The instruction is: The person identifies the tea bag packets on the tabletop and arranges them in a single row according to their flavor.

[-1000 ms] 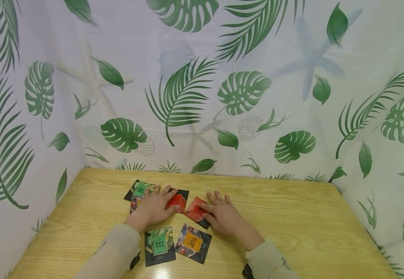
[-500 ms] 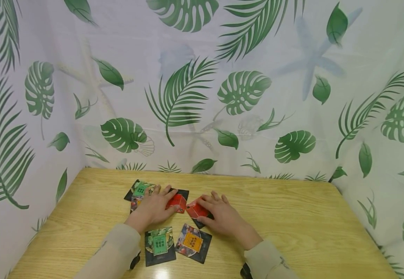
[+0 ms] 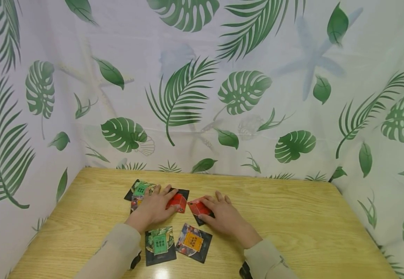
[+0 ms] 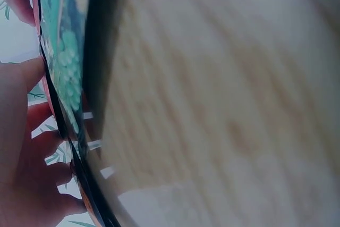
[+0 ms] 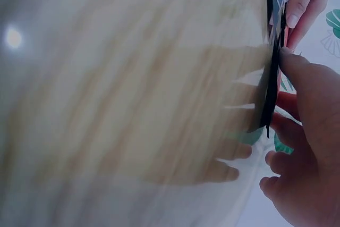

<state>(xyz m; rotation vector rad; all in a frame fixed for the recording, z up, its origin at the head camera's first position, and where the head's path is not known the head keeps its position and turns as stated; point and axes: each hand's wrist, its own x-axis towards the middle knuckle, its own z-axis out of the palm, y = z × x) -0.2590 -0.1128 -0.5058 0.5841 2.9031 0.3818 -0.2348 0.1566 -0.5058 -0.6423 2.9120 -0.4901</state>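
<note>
Several small flat square packets lie on the table. My left hand rests spread, fingers straight, over a red and black packet and over the edge of a purple packet with an orange label; the hand hides part of both. My right hand lies relaxed on a second red and black packet, thumb at its near side and index finger on top; its right part is covered. The right wrist view shows that thumb and two fingers at the packet's edge, with the other fingertips beyond it.
Nearer to me lie a green-labelled packet and an orange-labelled packet, side by side. Another green-labelled packet sits at the back left. Leaf-print cloth walls in the wooden table at the back and sides.
Under my right hand the red packet has turned counter-clockwise and its top left corner has swung left. The right hand has shifted only slightly. My left hand has stayed put.
</note>
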